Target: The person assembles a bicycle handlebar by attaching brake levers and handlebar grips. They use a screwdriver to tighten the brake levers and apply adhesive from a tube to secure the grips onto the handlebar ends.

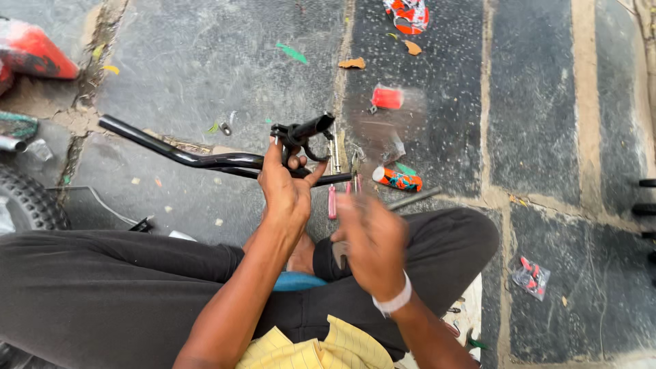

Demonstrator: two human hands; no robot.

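Note:
My left hand (285,186) grips a black bicycle handlebar (179,156) near its middle bend, holding it above the stone pavement. A black brake lever clamp (301,134) sits on the bar just above my fingers. My right hand (372,236) is blurred in motion just right of the left one, above my knee; I cannot tell whether it holds anything. A red-handled screwdriver (332,201) lies on the ground between my hands, next to other small tools.
I sit cross-legged in black trousers (96,287). An orange patterned grip (398,179) and a red-capped clear bag (391,99) lie ahead. A small packet (531,277) lies at the right. A tyre (27,201) is at the left, a red part (31,49) far left.

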